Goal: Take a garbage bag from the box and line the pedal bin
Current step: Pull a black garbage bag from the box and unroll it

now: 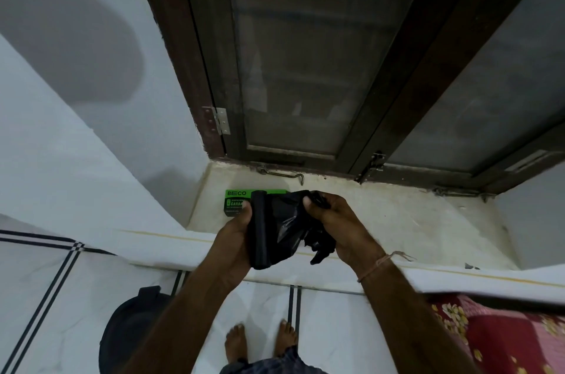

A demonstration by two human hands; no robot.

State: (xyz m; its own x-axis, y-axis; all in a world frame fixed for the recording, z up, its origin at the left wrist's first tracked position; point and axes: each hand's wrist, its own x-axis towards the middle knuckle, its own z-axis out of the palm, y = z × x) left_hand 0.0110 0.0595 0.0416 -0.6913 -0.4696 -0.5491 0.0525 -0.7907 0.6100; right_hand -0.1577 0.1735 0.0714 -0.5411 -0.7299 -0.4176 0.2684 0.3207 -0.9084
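A green garbage-bag box (237,200) lies on the window sill (397,214), partly hidden behind my hands. My left hand (235,236) grips a black roll of garbage bags (260,233), held upright in front of the box. My right hand (339,226) pinches the loose end of a black garbage bag (290,226) that stretches from the roll. The dark pedal bin (131,331) stands on the floor at the lower left, its lid down, partly covered by my left forearm.
A dark wooden window (305,67) with frosted panes rises behind the sill. White tiled floor (46,297) with black stripes lies below, with my bare feet on it. A red flowered cloth (504,334) lies at the lower right.
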